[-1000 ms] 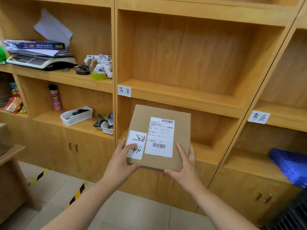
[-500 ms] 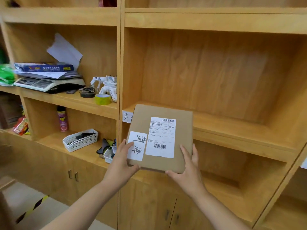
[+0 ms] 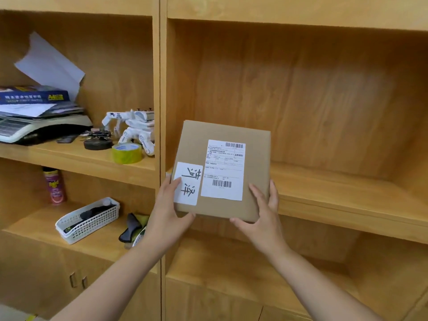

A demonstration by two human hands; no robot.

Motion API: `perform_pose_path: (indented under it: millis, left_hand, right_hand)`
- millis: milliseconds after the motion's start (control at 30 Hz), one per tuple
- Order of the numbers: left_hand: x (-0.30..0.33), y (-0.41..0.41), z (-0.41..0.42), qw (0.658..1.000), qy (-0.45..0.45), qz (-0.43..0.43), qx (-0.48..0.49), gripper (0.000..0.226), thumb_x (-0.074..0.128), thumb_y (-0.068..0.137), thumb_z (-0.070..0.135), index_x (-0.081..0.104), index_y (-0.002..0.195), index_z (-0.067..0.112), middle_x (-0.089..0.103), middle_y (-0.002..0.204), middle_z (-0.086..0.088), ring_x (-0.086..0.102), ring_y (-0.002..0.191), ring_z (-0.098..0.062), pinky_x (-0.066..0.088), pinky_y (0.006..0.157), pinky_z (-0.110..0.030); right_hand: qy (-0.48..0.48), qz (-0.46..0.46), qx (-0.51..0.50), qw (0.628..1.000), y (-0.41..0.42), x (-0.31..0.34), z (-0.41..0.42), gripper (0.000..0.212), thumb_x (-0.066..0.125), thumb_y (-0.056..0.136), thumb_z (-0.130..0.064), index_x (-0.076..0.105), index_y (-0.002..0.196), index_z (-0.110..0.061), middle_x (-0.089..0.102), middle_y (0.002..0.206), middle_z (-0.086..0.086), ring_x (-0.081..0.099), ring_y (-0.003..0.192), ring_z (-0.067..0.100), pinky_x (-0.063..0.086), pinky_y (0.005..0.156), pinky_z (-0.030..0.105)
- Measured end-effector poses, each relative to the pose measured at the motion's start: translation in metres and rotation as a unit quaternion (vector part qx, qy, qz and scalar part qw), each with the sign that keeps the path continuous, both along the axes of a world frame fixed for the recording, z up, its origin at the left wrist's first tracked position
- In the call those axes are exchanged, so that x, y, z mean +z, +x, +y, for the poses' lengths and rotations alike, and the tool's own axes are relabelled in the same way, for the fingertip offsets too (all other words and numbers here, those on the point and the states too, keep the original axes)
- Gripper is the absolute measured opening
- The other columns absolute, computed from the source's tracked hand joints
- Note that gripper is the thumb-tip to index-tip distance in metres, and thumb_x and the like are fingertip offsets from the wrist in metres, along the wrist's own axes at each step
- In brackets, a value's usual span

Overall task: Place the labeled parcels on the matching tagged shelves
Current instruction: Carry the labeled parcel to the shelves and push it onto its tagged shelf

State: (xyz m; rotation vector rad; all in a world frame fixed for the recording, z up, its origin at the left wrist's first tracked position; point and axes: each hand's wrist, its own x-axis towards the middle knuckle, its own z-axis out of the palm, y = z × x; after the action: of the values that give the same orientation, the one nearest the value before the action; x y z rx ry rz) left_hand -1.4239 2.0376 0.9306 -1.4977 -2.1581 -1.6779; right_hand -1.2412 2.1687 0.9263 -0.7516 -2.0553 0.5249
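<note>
Brown cardboard parcel [image 3: 231,167] held up in front of the wooden shelving unit [image 3: 162,89], at the left end of the middle shelf board [image 3: 342,195] in the right bay, near the divider. Tilted toward the camera, far edge over the board, near edge out past the front lip. Whether resting on the board or just above it, cannot tell. On its top face a printed shipping label [image 3: 223,170] with two barcodes, and beside it, to the left, a smaller white tag [image 3: 188,183] with two handwritten characters, seen rotated.

Left hand [image 3: 169,209] closed on the near left corner of the parcel: thumb under the near edge, fingertips [image 3: 176,181] laid on the top, touching the edge of the white tag. Right hand [image 3: 264,218] closed on the near right corner: thumb at the bottom edge, fingers up along the right side. Both forearms bare, reaching from below.

In the left bay, upper board: roll of yellow-green tape [image 3: 127,152], black round disc [image 3: 98,144], white toy robot [image 3: 136,128], a weighing scale [image 3: 34,130] with papers and a blue box [image 3: 34,96] stacked on top, a loose white sheet [image 3: 51,66] leaning behind. Lower board: red spray can [image 3: 55,186] standing upright, white plastic basket [image 3: 89,220] with dark items inside, further dark objects just beside the left forearm, partly hidden.
</note>
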Motion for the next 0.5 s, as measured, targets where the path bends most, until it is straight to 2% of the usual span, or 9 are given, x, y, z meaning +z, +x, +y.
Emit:
perform_pose_path:
  millis: [100, 167, 233, 367, 433, 500]
  left_hand:
    - [0.005, -0.037, 0.015, 0.999, -0.003, 0.025, -0.024, 0.081, 0.073, 0.073, 0.019, 0.027, 0.138, 0.035, 0.007, 0.156, 0.012, 0.012, 0.134, 0.002, 0.029, 0.104, -0.028]
    - [0.009, -0.06, 0.024, 0.998, -0.002, 0.049, -0.041, 0.075, 0.071, 0.074, 0.018, 0.032, 0.136, 0.035, 0.011, 0.156, 0.012, 0.018, 0.138, -0.005, 0.034, 0.106, -0.035]
    - [0.012, -0.079, 0.033, 0.996, -0.006, 0.07, -0.059, 0.069, 0.069, 0.076, 0.018, 0.036, 0.135, 0.036, 0.015, 0.155, 0.013, 0.02, 0.14, -0.012, 0.035, 0.108, -0.043]
    - [0.012, -0.104, 0.043, 0.993, -0.005, 0.062, -0.096, 0.066, 0.067, 0.079, 0.014, 0.039, 0.133, 0.039, 0.017, 0.153, 0.015, 0.02, 0.14, -0.011, 0.04, 0.104, -0.045]
    - [0.01, -0.113, 0.046, 0.992, -0.005, 0.068, -0.108, 0.063, 0.066, 0.079, 0.012, 0.042, 0.131, 0.038, 0.018, 0.152, 0.016, 0.02, 0.14, -0.011, 0.039, 0.106, -0.044]
    - [0.009, -0.12, 0.047, 0.988, 0.0, 0.123, -0.088, 0.056, 0.065, 0.08, 0.013, 0.047, 0.128, 0.034, 0.026, 0.15, 0.012, 0.019, 0.14, -0.014, 0.033, 0.108, -0.043]
  right_hand:
    - [-0.005, -0.003, -0.026, 1.0, -0.028, 0.008, 0.005, 0.091, 0.082, 0.061, -0.034, 0.033, 0.138, -0.04, -0.01, 0.155, -0.012, 0.016, 0.14, 0.003, 0.026, 0.105, 0.021]
    - [-0.008, -0.012, -0.041, 0.999, -0.044, 0.015, 0.008, 0.09, 0.081, 0.062, -0.036, 0.032, 0.138, -0.04, -0.01, 0.155, -0.013, 0.02, 0.135, 0.0, 0.027, 0.102, 0.019]
    - [-0.02, -0.018, -0.054, 0.998, -0.058, 0.019, 0.01, 0.09, 0.081, 0.064, -0.036, 0.032, 0.139, -0.04, -0.01, 0.155, -0.014, 0.019, 0.128, -0.006, 0.026, 0.101, 0.017]
    - [-0.028, -0.022, -0.084, 0.996, -0.074, 0.022, 0.014, 0.088, 0.079, 0.066, -0.038, 0.032, 0.14, -0.04, -0.007, 0.156, -0.014, 0.018, 0.128, -0.007, 0.027, 0.105, 0.02]
    - [-0.024, -0.041, -0.099, 0.994, -0.078, 0.024, 0.016, 0.086, 0.076, 0.067, -0.044, 0.032, 0.14, -0.039, -0.006, 0.156, -0.013, 0.018, 0.134, -0.001, 0.028, 0.11, 0.026]
    - [-0.008, -0.081, -0.132, 0.988, -0.08, 0.026, 0.02, 0.083, 0.07, 0.066, -0.055, 0.033, 0.139, -0.043, -0.002, 0.158, -0.011, 0.021, 0.14, 0.013, 0.029, 0.111, 0.035]
